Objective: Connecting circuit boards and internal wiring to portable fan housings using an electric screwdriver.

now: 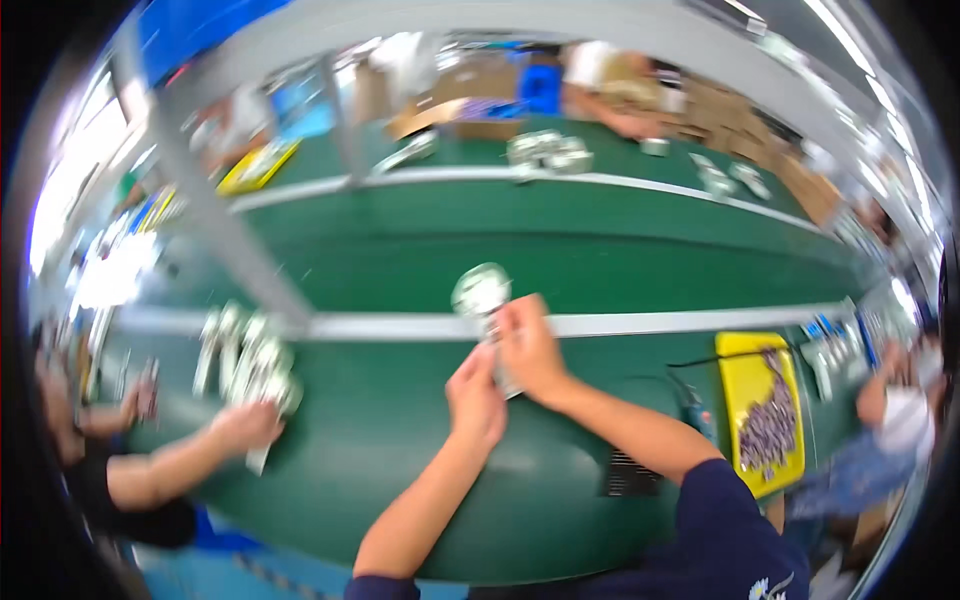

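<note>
A pale, round-headed piece with a handle (482, 290) is held up over the metal rail, blurred by motion. My left hand (477, 400) is closed around the lower part of its handle. My right hand (532, 352) grips the same handle a little higher, just below the round head. Between and behind my fingers most of the handle is hidden. Its exact kind is not clear from the blur.
Right of my arm lie a power screwdriver (697, 412), a black slotted pad (630, 473) and a yellow tray (728, 400) of small metallic parts. At left, a co-worker's hand (250, 425) touches similar pale pieces (240, 350). A grey rail (640, 323) borders the green belt (420, 265).
</note>
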Motion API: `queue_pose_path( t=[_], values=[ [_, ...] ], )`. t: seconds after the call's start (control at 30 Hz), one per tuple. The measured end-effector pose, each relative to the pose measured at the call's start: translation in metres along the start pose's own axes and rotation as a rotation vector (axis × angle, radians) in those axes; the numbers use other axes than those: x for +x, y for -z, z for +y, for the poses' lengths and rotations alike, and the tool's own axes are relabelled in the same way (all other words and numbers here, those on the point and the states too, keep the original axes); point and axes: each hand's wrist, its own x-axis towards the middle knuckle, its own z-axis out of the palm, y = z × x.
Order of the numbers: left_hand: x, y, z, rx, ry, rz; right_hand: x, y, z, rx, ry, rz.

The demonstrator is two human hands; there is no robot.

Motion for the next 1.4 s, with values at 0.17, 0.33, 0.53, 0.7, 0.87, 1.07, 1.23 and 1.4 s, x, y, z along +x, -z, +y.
queue_pose_path(
  t=[0.17, 0.33, 0.53, 0.7, 0.87, 1.07, 1.23, 1.4],
  values=[
    [0.015, -0.008, -0.016, -0.032, 0.037, -0.018, 0.011, 0.022, 0.008, -0.051, -0.045, 0.0],
    [0.004, 0.001, 0.005, 0.087, 0.008, 0.05, 0.029, -0.004, 0.039, 0.116, -0.19, -0.054],
    [-0.066, 0.03, 0.081, 0.749, -0.605, 0.28, 0.146, 0.006, 0.162, -0.326, -0.246, -0.033],
    [-0.106, 0.158, 0.205, 1.677, -1.133, 0.949, 0.149, 0.007, 0.179, -0.496, -0.246, -0.04],
    [-0.091, 0.217, 0.261, 1.786, -0.726, 0.45, 0.126, 0.043, 0.112, -0.378, -0.218, -0.093],
    [-0.067, 0.237, 0.259, 1.619, -0.649, 0.356, -0.028, 0.138, -0.05, 0.13, -0.077, -0.36],
    [-0.049, 0.198, 0.228, 1.428, -0.648, 0.215, -0.122, 0.247, -0.107, -0.019, 0.033, -0.406],
    [-0.062, 0.097, 0.16, 1.372, -0.556, 0.119, -0.154, 0.342, -0.044, -0.356, -0.342, 0.177]
  ],
)
